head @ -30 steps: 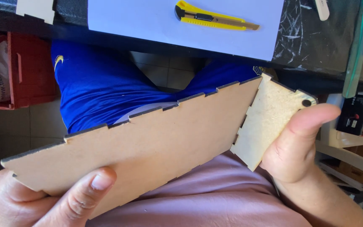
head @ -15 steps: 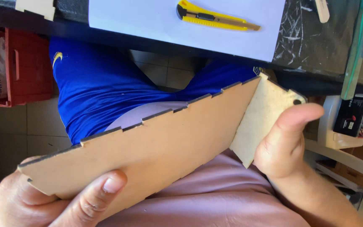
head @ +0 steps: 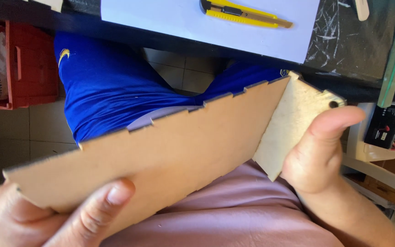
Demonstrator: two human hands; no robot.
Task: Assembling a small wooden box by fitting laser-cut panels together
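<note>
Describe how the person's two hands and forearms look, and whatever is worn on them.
Both hands are bare: no gloves, rings or watch show. The left hand shows a short, trimmed thumbnail. The right hand has a broad thumb, and its forearm is bare with no sleeve in view. The left wrist is out of frame.

The left hand (head: 46, 215) sits low at the near left, fingers curled closed in a grip, thumb lying flat and pointing up to the right. The right hand (head: 318, 155) is higher on the right, thumb raised and pressing leftward, its forearm running down to the lower right corner.
</note>
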